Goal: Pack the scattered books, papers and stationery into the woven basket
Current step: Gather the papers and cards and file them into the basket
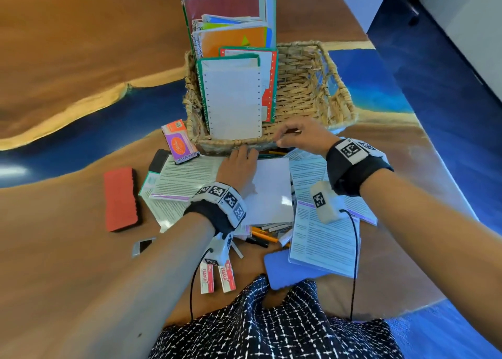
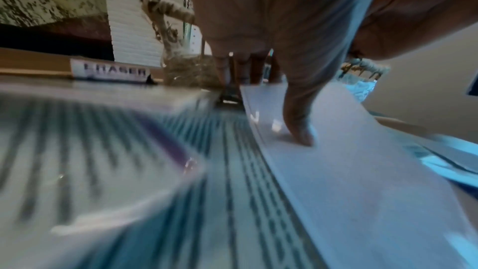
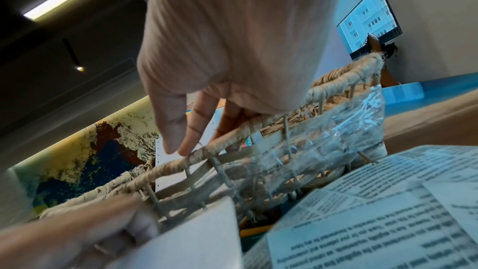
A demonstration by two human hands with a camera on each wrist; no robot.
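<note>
The woven basket (image 1: 304, 86) stands at the middle of the table with notebooks (image 1: 236, 39) and a white label pad (image 1: 233, 103) upright in its left half. My left hand (image 1: 239, 163) lies flat on a white sheet (image 1: 271, 192) just before the basket. In the left wrist view its thumb (image 2: 300, 130) presses that sheet (image 2: 362, 171). My right hand (image 1: 296, 137) hovers at the basket's front rim (image 3: 160, 171); its loosely bent fingertips (image 3: 181, 142) touch the rim and hold nothing. Printed papers (image 1: 320, 239) and pencils (image 1: 263, 236) lie scattered under my wrists.
A red board eraser (image 1: 121, 198) lies at the left, and an orange-purple eraser box (image 1: 179, 142) leans by the basket's corner. Two small eraser packs (image 1: 217, 277) and a blue notebook (image 1: 288, 274) sit near the table's front edge. The basket's right half holds nothing.
</note>
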